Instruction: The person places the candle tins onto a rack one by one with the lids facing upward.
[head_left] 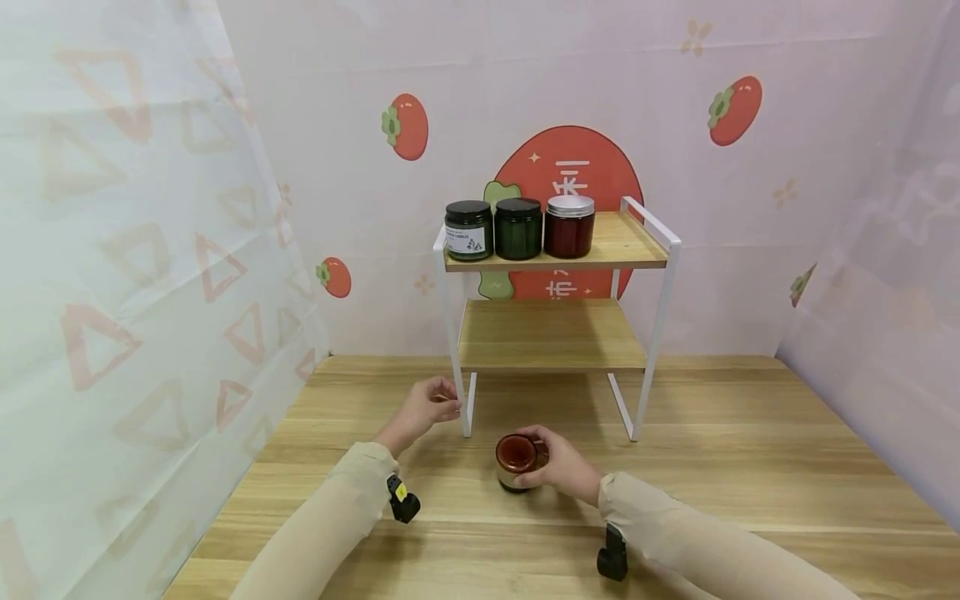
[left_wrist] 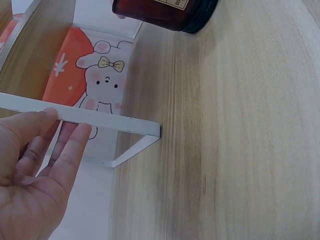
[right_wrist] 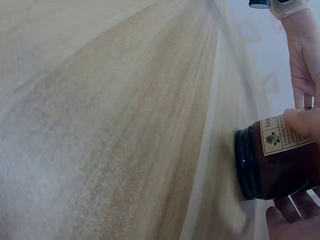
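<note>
My right hand (head_left: 558, 467) grips a dark red glass jar (head_left: 516, 462), thumb on one side and fingers on the other. In the right wrist view the jar (right_wrist: 280, 160) has a cream label (right_wrist: 280, 136), and its black ridged end faces the tabletop. Whether that end touches the wood I cannot tell. The reddish glass end faces up in the head view. My left hand (head_left: 423, 410) is at the front left leg of a two-tier shelf; in the left wrist view its thumb and fingertips pinch this white leg (left_wrist: 107, 119).
On the shelf's upper board (head_left: 626, 237) stand a labelled green jar (head_left: 467, 242), a dark green jar (head_left: 518, 233) and a red jar with a silver lid (head_left: 569, 233). Below is a lower wooden board (head_left: 551, 333). A printed cloth (head_left: 360, 200) hangs behind the wooden table (head_left: 750, 467).
</note>
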